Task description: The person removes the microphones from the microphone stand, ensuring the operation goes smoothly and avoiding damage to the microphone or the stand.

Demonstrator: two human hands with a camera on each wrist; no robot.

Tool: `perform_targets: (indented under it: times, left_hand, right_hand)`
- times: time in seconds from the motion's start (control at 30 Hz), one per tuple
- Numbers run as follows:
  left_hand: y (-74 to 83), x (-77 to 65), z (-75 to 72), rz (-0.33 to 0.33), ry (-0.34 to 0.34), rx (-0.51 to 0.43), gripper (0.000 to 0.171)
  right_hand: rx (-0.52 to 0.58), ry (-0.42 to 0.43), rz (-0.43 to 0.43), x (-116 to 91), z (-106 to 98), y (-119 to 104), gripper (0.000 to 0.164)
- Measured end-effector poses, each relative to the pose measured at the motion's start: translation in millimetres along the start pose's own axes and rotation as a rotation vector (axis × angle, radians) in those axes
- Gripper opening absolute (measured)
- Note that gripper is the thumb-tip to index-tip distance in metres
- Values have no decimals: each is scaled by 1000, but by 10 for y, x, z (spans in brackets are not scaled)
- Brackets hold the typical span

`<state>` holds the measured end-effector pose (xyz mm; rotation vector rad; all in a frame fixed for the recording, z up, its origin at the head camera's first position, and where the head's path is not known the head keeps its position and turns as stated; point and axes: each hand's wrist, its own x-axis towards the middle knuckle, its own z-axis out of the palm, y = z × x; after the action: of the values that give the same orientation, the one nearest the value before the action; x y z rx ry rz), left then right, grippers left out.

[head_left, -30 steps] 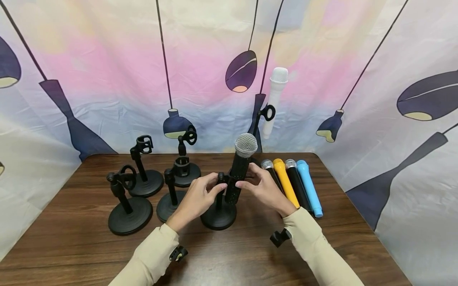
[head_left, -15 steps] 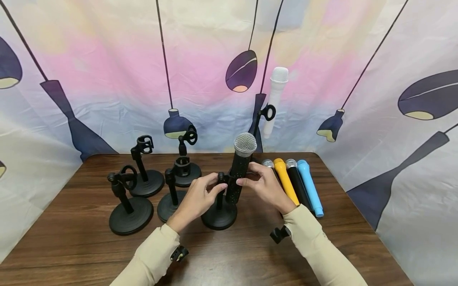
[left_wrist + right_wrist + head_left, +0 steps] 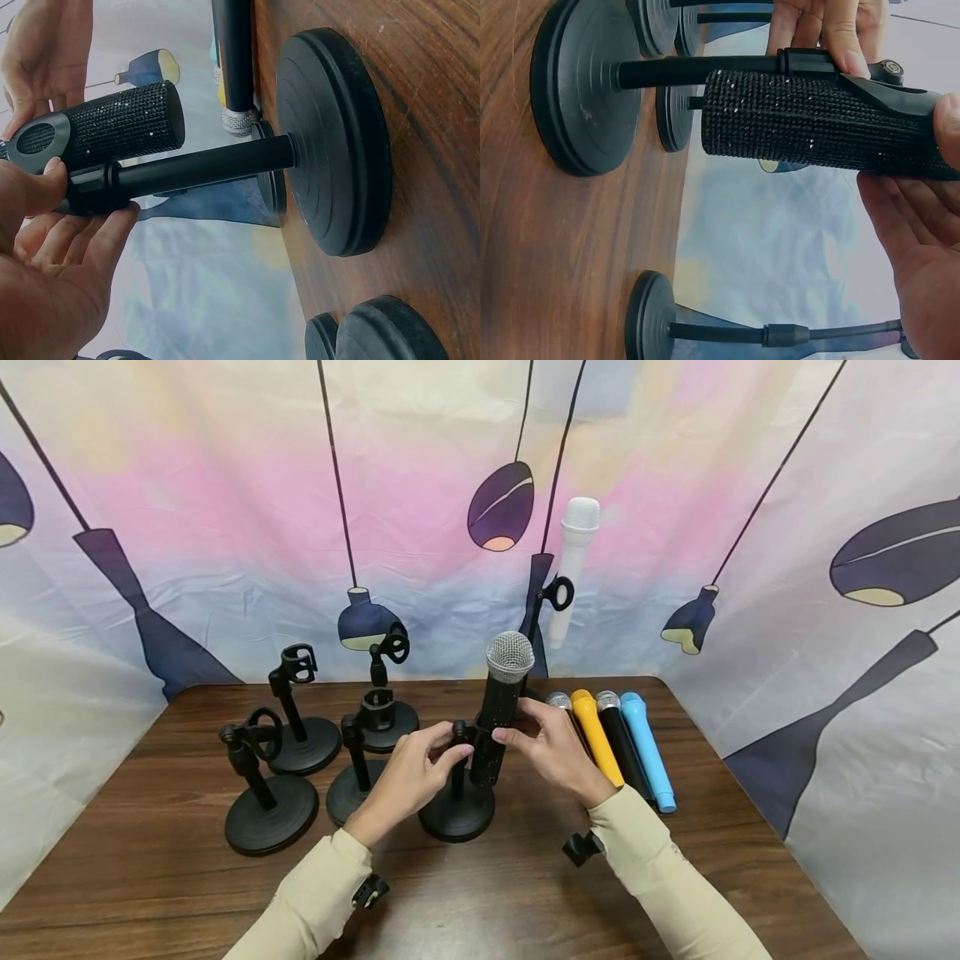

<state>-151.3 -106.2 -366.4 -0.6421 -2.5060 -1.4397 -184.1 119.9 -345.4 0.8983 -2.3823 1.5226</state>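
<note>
A black, rhinestone-studded microphone point(image 3: 498, 706) with a silver mesh head leans slightly in the clip point(image 3: 41, 142) of a black desktop microphone stand point(image 3: 457, 818). Its lower end hangs free above the stand's round base. My left hand point(image 3: 415, 772) grips the upper part of the stand, thumb by the clip and fingers curled beneath the joint, as the left wrist view shows. From the other side, my right hand point(image 3: 558, 747) holds the microphone at the clip, its thumb in front and fingers behind. Part of the clip is hidden by the hands.
Several black stands with vacant clips, one a round-based stand point(image 3: 272, 814), stand to the left. At right lie several microphones in a row, including a yellow microphone point(image 3: 597, 735) and a blue microphone point(image 3: 647, 752). Behind, a taller stand holds a white microphone point(image 3: 576, 547).
The head view has shifted slightly, moving the scene a little left. Both hands keep their places on the stand and the microphone.
</note>
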Motion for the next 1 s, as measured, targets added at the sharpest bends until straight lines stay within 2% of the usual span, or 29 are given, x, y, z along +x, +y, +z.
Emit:
perform_targets:
  times: [0.2, 0.37, 0.43, 0.67, 0.8, 0.87, 1.0]
  left_hand:
    - [6, 3, -3, -4, -2, 1, 20]
    - [7, -9, -9, -10, -18, -8, 18]
    - [4, -7, -9, -4, -19, -6, 16]
    - [1, -4, -16, 4, -13, 13, 12]
    - [-2, -4, -19, 1, -8, 20, 12]
    - [-1, -1, -17, 0, -11, 18, 11]
    - [2, 12, -6, 3, -27, 3, 13]
  right_hand:
    - [13, -15, 35, 3, -6, -26, 33]
    - [170, -75, 83, -15, -26, -7, 48]
    - [189, -88, 80, -5, -31, 8, 49]
    - [8, -46, -11, 19, -22, -10, 36]
    - [-22, -43, -34, 25, -33, -37, 35]
    - [6, -51, -13, 21, -38, -39, 37]
    - [142, -92, 43, 0, -40, -6, 50]
